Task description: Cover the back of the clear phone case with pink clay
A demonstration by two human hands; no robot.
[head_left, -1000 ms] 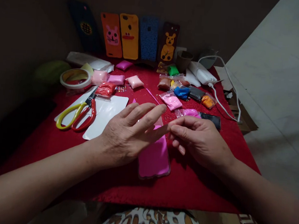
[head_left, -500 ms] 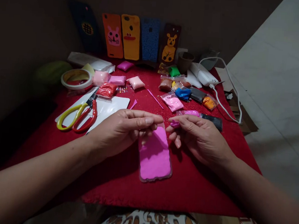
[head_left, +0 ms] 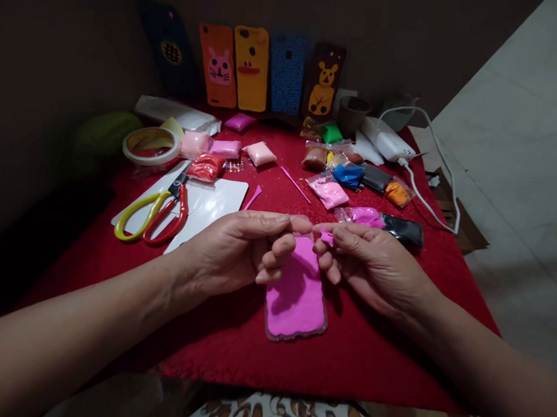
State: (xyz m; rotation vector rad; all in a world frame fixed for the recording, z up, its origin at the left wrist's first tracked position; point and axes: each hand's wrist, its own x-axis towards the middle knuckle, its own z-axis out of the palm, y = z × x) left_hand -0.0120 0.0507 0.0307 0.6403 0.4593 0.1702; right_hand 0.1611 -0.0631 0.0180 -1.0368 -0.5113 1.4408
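A clear phone case filled with bright pink clay (head_left: pixel 296 294) lies flat on the red cloth (head_left: pixel 232 350) in front of me. My left hand (head_left: pixel 238 250) hovers over its top left corner, fingers curled and pinched together at the tips. My right hand (head_left: pixel 369 264) sits at the case's top right, thumb and forefinger pinching a small lump of pink clay (head_left: pixel 326 236). The fingertips of both hands nearly meet above the case.
Yellow and red scissors (head_left: pixel 153 210) lie on white sheets (head_left: pixel 212 204) at left, near a tape roll (head_left: pixel 151 145). Bags of coloured clay (head_left: pixel 346 175) spread across the back. Decorated phone cases (head_left: pixel 249 68) lean on the wall. A white charger and cable (head_left: pixel 404 156) lie at right.
My left hand has gone from fingers stretched flat over the case to a curled pinch. The right hand lifted a small pink lump into view. The view shifted slightly.
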